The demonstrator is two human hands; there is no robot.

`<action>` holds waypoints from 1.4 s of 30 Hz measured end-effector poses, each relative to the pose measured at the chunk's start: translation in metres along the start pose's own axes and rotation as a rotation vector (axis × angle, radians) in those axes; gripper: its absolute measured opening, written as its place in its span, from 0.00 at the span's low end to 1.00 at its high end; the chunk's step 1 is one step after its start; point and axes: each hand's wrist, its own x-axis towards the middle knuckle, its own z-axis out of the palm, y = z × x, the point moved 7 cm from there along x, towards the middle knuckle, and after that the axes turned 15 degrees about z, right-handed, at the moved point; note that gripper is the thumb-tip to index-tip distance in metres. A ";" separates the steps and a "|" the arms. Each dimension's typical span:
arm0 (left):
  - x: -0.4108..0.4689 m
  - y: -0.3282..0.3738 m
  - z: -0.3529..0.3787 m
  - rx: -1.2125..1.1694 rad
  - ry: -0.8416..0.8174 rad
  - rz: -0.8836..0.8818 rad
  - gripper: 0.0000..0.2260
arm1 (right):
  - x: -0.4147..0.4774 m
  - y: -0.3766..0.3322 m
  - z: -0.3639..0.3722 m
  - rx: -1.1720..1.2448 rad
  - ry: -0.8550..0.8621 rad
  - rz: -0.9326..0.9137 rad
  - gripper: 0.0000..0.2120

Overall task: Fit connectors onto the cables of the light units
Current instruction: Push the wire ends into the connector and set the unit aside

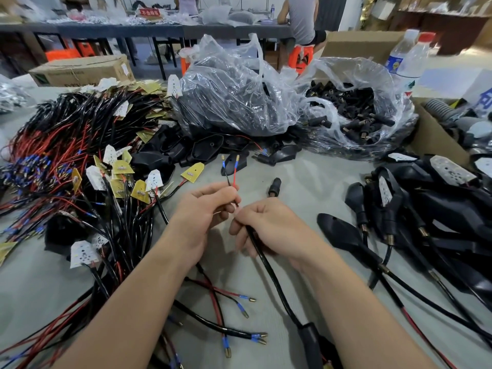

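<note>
My left hand pinches the red and black wire ends of a cable; their brass and blue terminals point up and away from me. My right hand grips the same cable's black sheath, which runs down toward me to a black light unit at the bottom edge. A single black connector lies on the table just beyond my right hand, untouched.
A heap of cables with small LED boards fills the left. Clear bags of black housings and connectors stand behind. Fitted light units pile at the right beside a cardboard box. Loose cables lie near me.
</note>
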 end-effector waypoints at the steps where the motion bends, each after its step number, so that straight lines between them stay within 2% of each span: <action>1: 0.000 -0.001 -0.001 0.032 0.015 0.007 0.11 | 0.003 0.000 -0.010 0.051 0.085 -0.029 0.14; 3: 0.001 -0.001 -0.005 0.158 0.064 0.036 0.10 | 0.004 -0.006 -0.047 0.038 0.440 -0.181 0.10; 4: 0.001 0.001 -0.007 0.257 0.082 0.073 0.08 | 0.001 -0.011 -0.062 -0.071 0.608 -0.254 0.16; 5: 0.000 0.004 -0.008 0.389 0.098 0.126 0.08 | 0.001 -0.013 -0.069 -0.216 0.686 -0.298 0.25; 6: -0.003 0.008 -0.009 0.546 0.112 0.195 0.08 | 0.004 -0.014 -0.069 -0.341 0.678 -0.300 0.32; 7: -0.006 0.013 -0.007 0.703 0.121 0.269 0.07 | 0.011 -0.012 -0.064 -0.429 0.605 -0.271 0.35; 9: -0.014 0.023 -0.003 0.925 0.137 0.386 0.05 | 0.022 -0.008 -0.050 -0.638 0.510 -0.249 0.29; 11: -0.017 0.028 -0.002 1.072 0.151 0.448 0.04 | 0.024 -0.005 -0.042 -0.777 0.529 -0.268 0.22; 13: -0.018 0.033 0.000 1.141 0.152 0.516 0.05 | 0.021 -0.005 -0.049 -0.709 0.594 -0.267 0.20; 16: -0.021 0.037 0.008 1.093 0.113 0.592 0.08 | 0.019 -0.003 -0.060 -0.574 0.640 -0.241 0.16; 19: -0.022 0.036 0.012 1.080 0.097 0.547 0.08 | 0.013 -0.005 -0.061 -0.465 0.642 -0.281 0.16; 20: -0.021 0.035 0.011 1.055 0.095 0.517 0.08 | 0.011 -0.007 -0.063 -0.370 0.643 -0.297 0.15; 24: -0.020 0.033 0.008 0.969 0.097 0.439 0.07 | 0.007 -0.008 -0.072 0.254 0.530 -0.261 0.12; 26: -0.020 0.033 0.008 0.947 0.102 0.432 0.07 | 0.006 -0.007 -0.073 0.401 0.463 -0.240 0.14; 30: -0.019 0.032 0.008 0.962 0.082 0.449 0.08 | 0.003 -0.001 -0.076 0.418 0.482 -0.203 0.14; 34: -0.021 0.035 0.013 0.984 0.037 0.488 0.19 | 0.002 -0.001 -0.081 0.435 0.548 -0.215 0.14; 38: -0.021 0.031 0.013 1.005 0.030 0.485 0.09 | 0.001 -0.002 -0.080 0.470 0.545 -0.251 0.15; 42: -0.021 0.030 0.013 1.030 0.017 0.488 0.08 | 0.001 -0.003 -0.079 0.487 0.501 -0.257 0.15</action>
